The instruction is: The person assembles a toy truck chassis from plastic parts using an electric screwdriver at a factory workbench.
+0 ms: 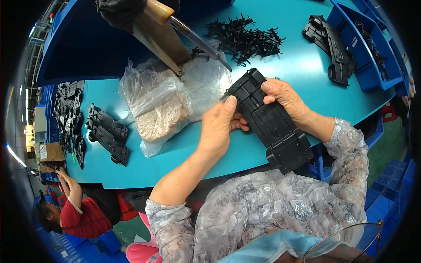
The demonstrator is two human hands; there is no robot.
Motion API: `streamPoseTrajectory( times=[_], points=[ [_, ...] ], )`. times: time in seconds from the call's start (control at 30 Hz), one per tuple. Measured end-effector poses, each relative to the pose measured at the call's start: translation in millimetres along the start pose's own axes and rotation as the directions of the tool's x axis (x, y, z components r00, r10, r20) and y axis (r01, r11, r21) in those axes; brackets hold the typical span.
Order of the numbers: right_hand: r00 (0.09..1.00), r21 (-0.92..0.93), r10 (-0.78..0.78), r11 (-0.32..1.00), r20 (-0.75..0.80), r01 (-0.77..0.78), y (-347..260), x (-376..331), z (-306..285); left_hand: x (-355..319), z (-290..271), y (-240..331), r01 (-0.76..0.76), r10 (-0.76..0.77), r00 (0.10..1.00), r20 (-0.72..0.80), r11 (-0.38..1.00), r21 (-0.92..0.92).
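Note:
A long black moulded plastic chassis part (268, 120) is held tilted over the table's near edge, its far end raised between my hands. My left hand (218, 125) grips its left side, thumb on top and fingers curled beneath. On the right side, my right hand (285, 98) clasps the upper end with its thumb pressed on the face. Beyond the part lies a heap of small black plastic pieces (245, 39). Left of my left hand rests a clear plastic bag (160, 103) with tan contents.
A screwdriver-like tool with a yellow handle (158, 11) hangs above the bag. More black chassis parts (107, 133) lie at left, others (329, 48) at far right beside a blue bin (366, 48). A large blue bin (74, 48) stands back left. A person in red (85, 215) works at lower left.

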State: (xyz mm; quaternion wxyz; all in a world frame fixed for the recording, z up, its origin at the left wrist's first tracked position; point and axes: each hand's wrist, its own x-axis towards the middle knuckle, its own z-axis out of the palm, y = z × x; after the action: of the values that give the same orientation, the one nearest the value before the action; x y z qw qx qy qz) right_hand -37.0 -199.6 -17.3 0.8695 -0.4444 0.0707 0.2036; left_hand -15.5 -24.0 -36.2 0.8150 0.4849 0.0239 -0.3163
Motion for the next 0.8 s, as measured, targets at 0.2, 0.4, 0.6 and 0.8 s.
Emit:
streamPoseTrajectory(
  times=[0.2,0.4,0.6,0.8],
  points=[
    [0.990,-0.146,-0.070,0.988,-0.124,0.052,-4,7,5,-4,-1,11,-0.015,0.014,1.000,0.028,0.999,0.046],
    [0.998,-0.207,-0.049,0.978,-0.042,0.039,-19,15,4,-9,4,23,-0.110,0.111,0.994,-0.005,0.991,0.073],
    [0.994,-0.156,-0.096,0.984,-0.058,0.086,-15,22,11,-14,4,27,-0.108,0.108,0.994,-0.013,0.993,-0.049],
    [0.972,-0.161,-0.205,0.969,-0.111,0.186,-7,21,17,-12,1,29,-0.130,0.128,0.991,-0.036,0.988,-0.077]
  ],
)
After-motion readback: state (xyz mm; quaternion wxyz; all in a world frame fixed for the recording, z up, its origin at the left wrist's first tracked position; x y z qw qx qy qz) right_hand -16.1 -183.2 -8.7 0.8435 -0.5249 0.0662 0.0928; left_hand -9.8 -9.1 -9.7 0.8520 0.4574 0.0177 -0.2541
